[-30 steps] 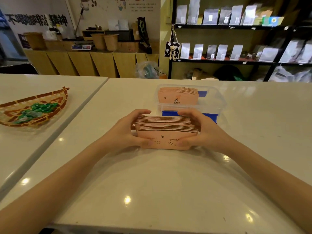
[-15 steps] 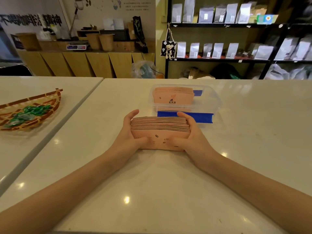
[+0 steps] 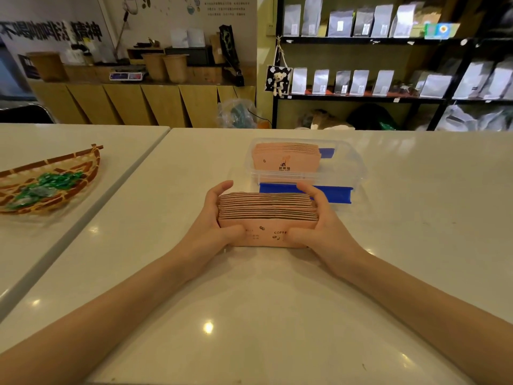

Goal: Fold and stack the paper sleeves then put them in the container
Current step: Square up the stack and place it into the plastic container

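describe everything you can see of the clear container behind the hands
The clear container is a lidless rectangular tub that looks like thin transparent plastic, with rounded corners. It sits flat on the white table, just beyond the held stack. A bundle of pink sleeves stands on edge inside, toward its left end. Blue strips show at its near and far sides. Neither hand touches it.

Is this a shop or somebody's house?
Most likely a coffee shop. Pink sleeves printed "COFFEE" are held between the left hand and right hand, shelves behind hold rows of silver pouches, and a scale sits on the wooden counter.
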`<move>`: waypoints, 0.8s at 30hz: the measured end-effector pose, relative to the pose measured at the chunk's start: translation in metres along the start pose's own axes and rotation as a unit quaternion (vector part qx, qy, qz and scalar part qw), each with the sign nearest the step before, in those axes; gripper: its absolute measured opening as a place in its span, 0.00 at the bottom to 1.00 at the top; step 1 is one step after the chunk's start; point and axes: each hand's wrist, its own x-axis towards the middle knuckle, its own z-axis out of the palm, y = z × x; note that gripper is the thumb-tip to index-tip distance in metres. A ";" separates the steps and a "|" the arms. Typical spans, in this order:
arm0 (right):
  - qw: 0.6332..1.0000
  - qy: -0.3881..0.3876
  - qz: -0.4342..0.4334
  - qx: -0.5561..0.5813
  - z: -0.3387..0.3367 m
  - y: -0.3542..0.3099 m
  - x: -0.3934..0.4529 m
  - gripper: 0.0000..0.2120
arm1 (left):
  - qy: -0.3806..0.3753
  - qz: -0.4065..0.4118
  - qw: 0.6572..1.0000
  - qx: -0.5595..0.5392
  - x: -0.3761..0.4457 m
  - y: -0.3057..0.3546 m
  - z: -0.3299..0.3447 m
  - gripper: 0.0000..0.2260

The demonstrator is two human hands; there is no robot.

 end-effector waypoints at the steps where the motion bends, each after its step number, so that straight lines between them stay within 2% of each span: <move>1: 1.000 0.001 -0.003 0.001 0.001 0.001 0.000 0.40 | -0.001 -0.002 1.000 -0.007 0.000 0.000 0.001 0.31; 6: 1.000 0.001 0.005 0.010 0.000 0.000 0.001 0.31 | -0.009 -0.016 0.999 -0.035 0.000 -0.001 -0.001 0.28; 13: 1.000 0.001 0.016 0.022 0.001 -0.001 0.004 0.36 | -0.025 -0.012 0.997 -0.066 0.000 0.002 0.000 0.32; 17: 1.000 -0.001 0.010 0.018 0.000 0.002 0.005 0.33 | -0.025 -0.014 0.996 -0.082 0.002 0.001 -0.002 0.29; 20: 0.999 -0.022 0.017 -0.018 -0.008 0.000 0.007 0.31 | -0.043 -0.008 0.997 -0.058 0.002 0.001 -0.008 0.24; 24: 0.988 -0.086 0.014 -0.124 -0.024 -0.012 0.008 0.26 | -0.074 0.013 0.997 0.036 0.004 0.005 -0.021 0.19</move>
